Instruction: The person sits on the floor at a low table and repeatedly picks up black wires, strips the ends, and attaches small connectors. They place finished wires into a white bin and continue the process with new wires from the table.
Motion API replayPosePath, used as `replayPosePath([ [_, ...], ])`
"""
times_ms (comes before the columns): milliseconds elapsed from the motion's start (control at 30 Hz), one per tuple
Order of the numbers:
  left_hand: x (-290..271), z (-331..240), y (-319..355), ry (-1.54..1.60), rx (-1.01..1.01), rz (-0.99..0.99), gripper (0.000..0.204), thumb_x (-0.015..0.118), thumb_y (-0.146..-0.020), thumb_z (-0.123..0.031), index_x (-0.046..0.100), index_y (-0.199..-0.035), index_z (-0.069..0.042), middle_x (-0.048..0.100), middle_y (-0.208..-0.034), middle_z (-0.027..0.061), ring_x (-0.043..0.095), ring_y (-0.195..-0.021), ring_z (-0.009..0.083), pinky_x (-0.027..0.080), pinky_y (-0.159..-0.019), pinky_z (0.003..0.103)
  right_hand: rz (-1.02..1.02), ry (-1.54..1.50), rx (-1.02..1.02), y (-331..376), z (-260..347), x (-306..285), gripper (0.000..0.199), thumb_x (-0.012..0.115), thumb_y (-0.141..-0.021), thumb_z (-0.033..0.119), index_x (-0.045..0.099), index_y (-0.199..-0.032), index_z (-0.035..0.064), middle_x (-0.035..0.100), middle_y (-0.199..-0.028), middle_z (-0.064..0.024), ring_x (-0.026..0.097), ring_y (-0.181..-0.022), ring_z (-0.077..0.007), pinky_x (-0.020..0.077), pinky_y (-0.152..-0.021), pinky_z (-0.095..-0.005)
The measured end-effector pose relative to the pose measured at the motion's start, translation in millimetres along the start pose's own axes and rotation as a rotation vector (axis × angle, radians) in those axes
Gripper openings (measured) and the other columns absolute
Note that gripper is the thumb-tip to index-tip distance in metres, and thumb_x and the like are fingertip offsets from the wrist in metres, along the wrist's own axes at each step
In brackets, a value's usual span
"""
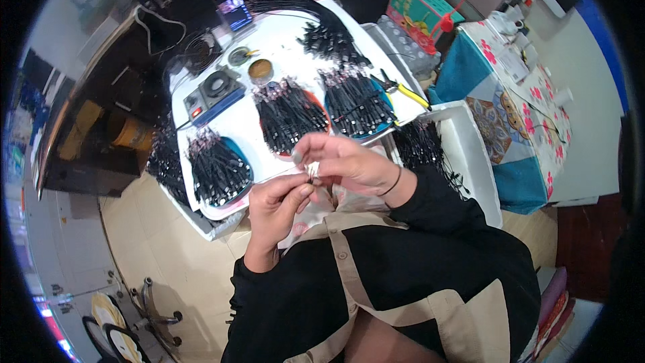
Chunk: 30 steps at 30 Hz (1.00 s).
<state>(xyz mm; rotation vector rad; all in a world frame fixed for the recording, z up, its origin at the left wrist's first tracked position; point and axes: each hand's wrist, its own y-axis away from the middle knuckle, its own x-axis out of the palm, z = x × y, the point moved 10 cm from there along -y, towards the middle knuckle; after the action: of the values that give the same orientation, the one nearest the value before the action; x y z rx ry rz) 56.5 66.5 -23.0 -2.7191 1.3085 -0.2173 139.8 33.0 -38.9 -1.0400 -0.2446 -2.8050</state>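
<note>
Close to my body, just off the table's front edge, my two hands meet fingertip to fingertip. My left hand (275, 205) is pinched, thumb against forefinger, around something small and thin that I cannot make out. From the other side my right hand (359, 169) closes thumb and fingers at the same spot, its fingers bent over it. Just beyond the hands lies a middle pile of short black cables (285, 121) with small metallic ends, on a red-rimmed plate. A second cable pile (353, 104) is to its right, and a third pile (216, 169) rests on a blue-green plate at the left.
On the white table (232, 124) stand a small boxy device (215, 94), a round tin (260, 69) and a propped phone (232, 8). Yellow-handled pliers (408, 94) lie at the right edge. A white foam box (480, 154) holds more black cables. Another cable bundle (329, 40) lies behind.
</note>
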Motion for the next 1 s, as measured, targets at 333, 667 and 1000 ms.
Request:
replayPosePath([
  [333,10.6,57.3,-28.3,0.416,-0.240,-0.141,0.016,0.054,-0.094,-0.007,0.062,-0.099,0.007,0.061,-0.073,0.0085,0.041,-0.052,0.0061,0.032,-0.047,0.018,-0.729,1.562,-0.503,59.5,100.1,-113.9,0.016,0.061,-0.080,0.003,0.063,-0.096,0.0061,0.057,-0.087,-0.0073,0.058,-0.081,-0.0241,0.0470,-0.070,-0.0322],
  [667,4.4,76.3,-37.5,0.438,-0.279,-0.301,0.017,0.055,-0.095,-0.008,0.062,-0.102,0.006,0.066,-0.084,0.0128,0.055,-0.062,0.0106,0.043,-0.054,0.021,-0.514,1.979,-0.616,31.8,104.1,-101.9,0.012,0.062,-0.072,0.004,0.060,-0.083,0.0063,0.055,-0.093,-0.0043,0.055,-0.094,-0.0228,0.0490,-0.075,-0.0327],
  [1000,6.5,68.8,-29.4,0.508,-0.218,-0.351,0.019,0.055,-0.095,-0.010,0.061,-0.105,0.005,0.066,-0.095,0.0147,0.063,-0.078,0.0168,0.053,-0.066,0.026,-0.468,2.033,-0.535,16.9,95.0,-91.9,0.012,0.062,-0.072,0.007,0.059,-0.083,0.0040,0.057,-0.099,-0.0046,0.054,-0.098,-0.0234,0.0470,-0.082,-0.0337],
])
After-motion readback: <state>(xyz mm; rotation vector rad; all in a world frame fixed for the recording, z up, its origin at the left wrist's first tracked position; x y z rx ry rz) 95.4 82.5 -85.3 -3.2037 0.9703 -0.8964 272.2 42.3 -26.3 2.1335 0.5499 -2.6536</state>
